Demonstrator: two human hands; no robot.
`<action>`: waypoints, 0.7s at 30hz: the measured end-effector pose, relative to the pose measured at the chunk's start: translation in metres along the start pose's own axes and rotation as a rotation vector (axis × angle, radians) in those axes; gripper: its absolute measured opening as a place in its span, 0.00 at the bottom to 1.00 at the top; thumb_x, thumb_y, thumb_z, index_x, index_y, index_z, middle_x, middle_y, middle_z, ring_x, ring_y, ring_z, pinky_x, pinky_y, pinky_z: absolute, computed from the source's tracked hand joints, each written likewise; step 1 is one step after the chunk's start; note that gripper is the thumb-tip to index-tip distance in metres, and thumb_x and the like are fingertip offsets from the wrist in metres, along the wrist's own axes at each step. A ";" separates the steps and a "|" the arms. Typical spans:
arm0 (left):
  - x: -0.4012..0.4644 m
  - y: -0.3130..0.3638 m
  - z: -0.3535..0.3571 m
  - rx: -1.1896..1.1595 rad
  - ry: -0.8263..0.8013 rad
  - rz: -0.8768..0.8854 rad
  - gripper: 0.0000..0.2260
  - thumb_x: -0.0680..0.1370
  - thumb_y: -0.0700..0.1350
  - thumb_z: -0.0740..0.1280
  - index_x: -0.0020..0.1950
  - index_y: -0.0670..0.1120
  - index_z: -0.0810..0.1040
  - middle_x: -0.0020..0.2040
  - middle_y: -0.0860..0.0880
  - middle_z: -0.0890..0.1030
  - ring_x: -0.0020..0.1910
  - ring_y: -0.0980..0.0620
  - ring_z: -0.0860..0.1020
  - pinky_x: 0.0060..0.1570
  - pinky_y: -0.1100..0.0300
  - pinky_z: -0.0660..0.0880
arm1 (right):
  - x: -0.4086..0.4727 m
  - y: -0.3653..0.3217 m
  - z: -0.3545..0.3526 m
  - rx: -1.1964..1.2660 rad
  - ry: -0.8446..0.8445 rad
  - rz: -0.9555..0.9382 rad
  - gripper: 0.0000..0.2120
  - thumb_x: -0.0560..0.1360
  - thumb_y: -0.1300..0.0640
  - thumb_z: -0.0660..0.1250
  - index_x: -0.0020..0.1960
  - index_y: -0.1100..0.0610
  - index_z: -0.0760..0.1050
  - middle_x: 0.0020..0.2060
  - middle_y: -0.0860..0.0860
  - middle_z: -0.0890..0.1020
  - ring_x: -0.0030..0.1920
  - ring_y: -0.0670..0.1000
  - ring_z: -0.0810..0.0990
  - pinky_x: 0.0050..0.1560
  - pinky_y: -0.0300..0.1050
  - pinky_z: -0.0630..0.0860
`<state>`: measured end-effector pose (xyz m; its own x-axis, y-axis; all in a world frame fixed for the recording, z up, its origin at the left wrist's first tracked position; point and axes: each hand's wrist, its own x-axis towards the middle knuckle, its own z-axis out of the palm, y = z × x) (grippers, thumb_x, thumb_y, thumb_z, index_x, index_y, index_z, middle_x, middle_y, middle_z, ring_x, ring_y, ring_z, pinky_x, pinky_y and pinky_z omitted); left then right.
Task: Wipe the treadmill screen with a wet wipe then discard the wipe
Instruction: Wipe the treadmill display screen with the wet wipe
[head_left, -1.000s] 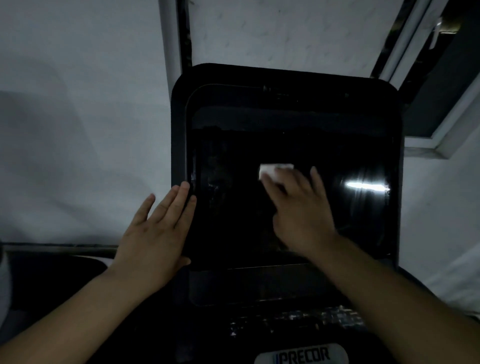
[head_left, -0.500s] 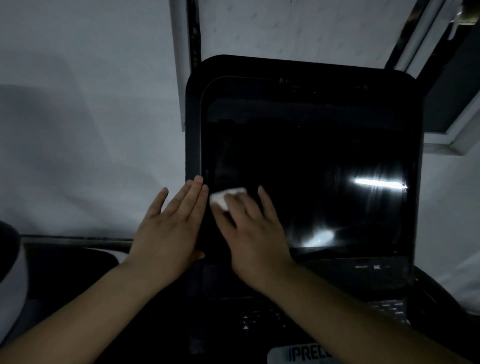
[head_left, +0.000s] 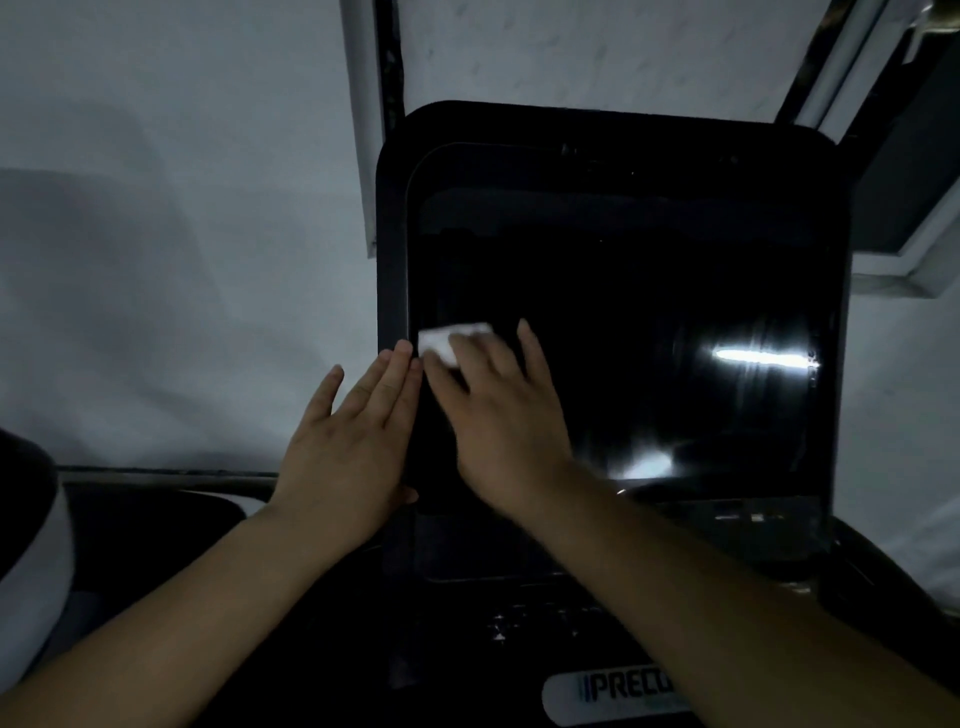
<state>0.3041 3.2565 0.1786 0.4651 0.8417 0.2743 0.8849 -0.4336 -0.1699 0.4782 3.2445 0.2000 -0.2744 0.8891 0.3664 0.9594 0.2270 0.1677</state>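
Wipe (head_left: 447, 340): white, crumpled, small wad at screen's (head_left: 623, 338) left edge. Right hand (head_left: 498, 410) presses it flat-fingered. Left hand (head_left: 348, 441) flat, fingers straight, on bezel. Screen glossy black, rounded corners, streaked glare.

I see my right hand (head_left: 506, 415) pressing the wipe (head_left: 447, 340) on the screen's (head_left: 623, 322) left part, my left hand (head_left: 348, 447) flat just left of it.
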 end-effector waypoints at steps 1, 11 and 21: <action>0.000 0.001 -0.001 0.008 -0.013 0.001 0.61 0.60 0.62 0.81 0.82 0.39 0.54 0.82 0.41 0.51 0.80 0.46 0.58 0.77 0.40 0.59 | -0.024 -0.007 0.012 0.004 -0.021 -0.012 0.32 0.74 0.53 0.56 0.78 0.55 0.66 0.73 0.57 0.70 0.76 0.61 0.65 0.78 0.69 0.52; 0.001 0.005 -0.007 0.074 -0.112 0.014 0.56 0.74 0.66 0.68 0.80 0.42 0.30 0.79 0.44 0.28 0.82 0.49 0.37 0.80 0.44 0.42 | -0.104 0.007 0.040 -0.008 -0.064 0.051 0.33 0.70 0.56 0.58 0.75 0.55 0.71 0.72 0.58 0.73 0.76 0.61 0.68 0.77 0.69 0.56; 0.002 0.008 -0.007 0.052 -0.104 0.013 0.57 0.73 0.65 0.71 0.81 0.42 0.32 0.80 0.43 0.29 0.82 0.48 0.38 0.80 0.45 0.43 | -0.118 -0.010 0.052 0.057 0.005 0.356 0.37 0.66 0.55 0.64 0.76 0.56 0.71 0.71 0.61 0.74 0.72 0.66 0.70 0.75 0.69 0.61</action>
<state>0.3125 3.2524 0.1848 0.4695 0.8659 0.1726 0.8750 -0.4300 -0.2224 0.5047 3.1577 0.1077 0.0771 0.9146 0.3970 0.9970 -0.0745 -0.0220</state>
